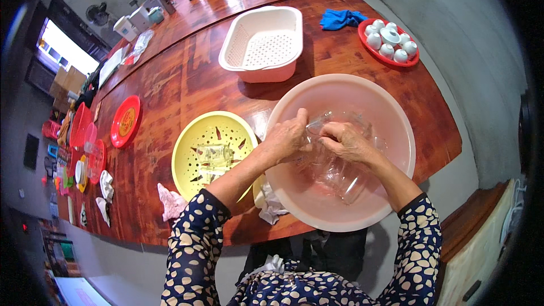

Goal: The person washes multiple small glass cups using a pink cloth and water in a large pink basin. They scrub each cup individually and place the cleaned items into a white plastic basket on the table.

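A large pale pink basin [396,116] sits at the table's near right edge with several clear glasses [352,184] inside. Over its left half, my left hand [288,137] is closed round a clear drinking glass [318,126], thumb up near the rim. My right hand [347,140] has curled fingers pressed to the same glass, the fingertips partly hidden. Left of the basin, a yellow colander [186,141] holds clear glasses [214,154] lying on their sides; my left forearm crosses its right edge.
Behind stands a white perforated basket [260,48] set in a pink tub [273,73]. A red tray [401,63] of white cups and a blue cloth [342,20] lie far right. A red plate [118,124], a pink cloth [171,202] and a white cloth [273,208] are leftward.
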Tool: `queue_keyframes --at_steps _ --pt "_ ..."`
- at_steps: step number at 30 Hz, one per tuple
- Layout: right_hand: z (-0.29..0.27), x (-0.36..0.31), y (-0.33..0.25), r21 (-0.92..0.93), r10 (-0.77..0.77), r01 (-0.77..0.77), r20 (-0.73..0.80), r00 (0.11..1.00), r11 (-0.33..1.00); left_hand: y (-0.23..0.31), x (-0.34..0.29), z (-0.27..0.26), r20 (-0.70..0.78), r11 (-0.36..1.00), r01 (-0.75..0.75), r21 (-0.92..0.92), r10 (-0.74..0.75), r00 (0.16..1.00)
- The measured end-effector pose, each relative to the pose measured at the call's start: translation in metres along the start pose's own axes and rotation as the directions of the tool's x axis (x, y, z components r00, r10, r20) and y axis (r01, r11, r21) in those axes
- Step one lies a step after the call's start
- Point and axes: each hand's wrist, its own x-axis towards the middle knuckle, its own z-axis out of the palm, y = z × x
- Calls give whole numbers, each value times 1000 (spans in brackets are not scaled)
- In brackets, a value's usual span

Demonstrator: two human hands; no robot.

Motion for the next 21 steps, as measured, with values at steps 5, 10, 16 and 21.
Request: queue_keyframes --at_steps 5,10,16,21 --pt "-1 0 4 -49 120 -120 13 993 992 11 -5 21 -52 996 81 44 -79 996" --pt "-5 -8 5 -232 -58 22 -149 987 973 26 -12 28 -207 962 15 272 43 977" --pt "-21 -7 -43 -249 -155 92 -245 957 964 -6 -115 -54 -542 994 55 92 4 840" --pt "16 26 -106 -395 -428 383 -28 903 835 -91 -202 -54 -487 937 342 70 -267 831"
